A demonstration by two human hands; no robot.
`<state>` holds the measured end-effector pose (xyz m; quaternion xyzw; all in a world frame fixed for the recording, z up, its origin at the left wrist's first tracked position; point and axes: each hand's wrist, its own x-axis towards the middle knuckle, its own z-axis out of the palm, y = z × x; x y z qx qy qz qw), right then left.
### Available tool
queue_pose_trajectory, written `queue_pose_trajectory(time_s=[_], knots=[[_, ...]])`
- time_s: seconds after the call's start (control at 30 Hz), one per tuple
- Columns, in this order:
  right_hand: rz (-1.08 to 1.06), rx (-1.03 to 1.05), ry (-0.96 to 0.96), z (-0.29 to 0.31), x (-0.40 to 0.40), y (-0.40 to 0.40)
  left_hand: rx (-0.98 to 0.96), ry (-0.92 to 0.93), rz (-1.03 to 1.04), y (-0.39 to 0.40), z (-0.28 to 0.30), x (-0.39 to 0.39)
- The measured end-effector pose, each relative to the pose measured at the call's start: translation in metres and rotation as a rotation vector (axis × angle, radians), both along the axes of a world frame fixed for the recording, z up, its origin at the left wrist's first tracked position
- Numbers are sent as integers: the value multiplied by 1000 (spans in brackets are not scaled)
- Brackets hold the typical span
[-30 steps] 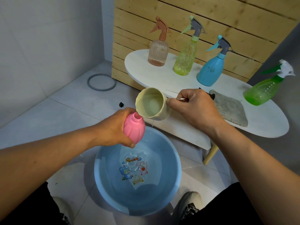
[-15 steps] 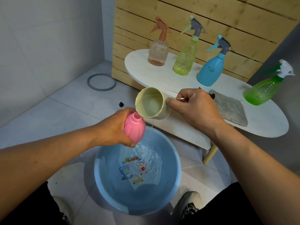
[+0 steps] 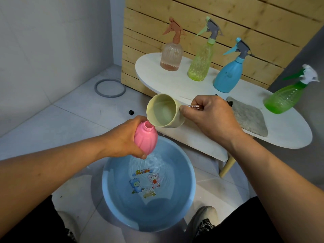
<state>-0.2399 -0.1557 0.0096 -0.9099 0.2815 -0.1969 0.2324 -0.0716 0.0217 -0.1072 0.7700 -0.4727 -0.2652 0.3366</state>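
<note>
My left hand [image 3: 125, 137] grips a pink ribbed bottle [image 3: 146, 140] with no cap, its open neck tilted up to the right. My right hand [image 3: 212, 118] holds a pale yellow cup [image 3: 165, 114] by its handle, tipped left so that its lip sits just above the bottle's neck. Some water lies inside the cup. Both are held over a blue basin [image 3: 185, 174] on the floor, which holds rippling water over a cartoon print.
A white oval table [image 3: 289, 134] stands behind, carrying a peach spray bottle [image 3: 171, 57], a yellow-green one [image 3: 201, 64], a blue one [image 3: 228, 76], a green one [image 3: 287, 97] and a grey cloth [image 3: 249, 116]. A grey ring [image 3: 110, 88] lies on the tiled floor. My shoes flank the basin.
The hands, cup and bottle have barely moved. The ripples in the basin water have shifted toward the far side, under the bottle.
</note>
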Motion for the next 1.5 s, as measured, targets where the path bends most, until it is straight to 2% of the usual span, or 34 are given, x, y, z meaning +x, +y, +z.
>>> queue_pose_trajectory(time_s=[1.5], knots=[[21,-79,-2,-1,-2,5,5,-7,-23,2,-1,-2]])
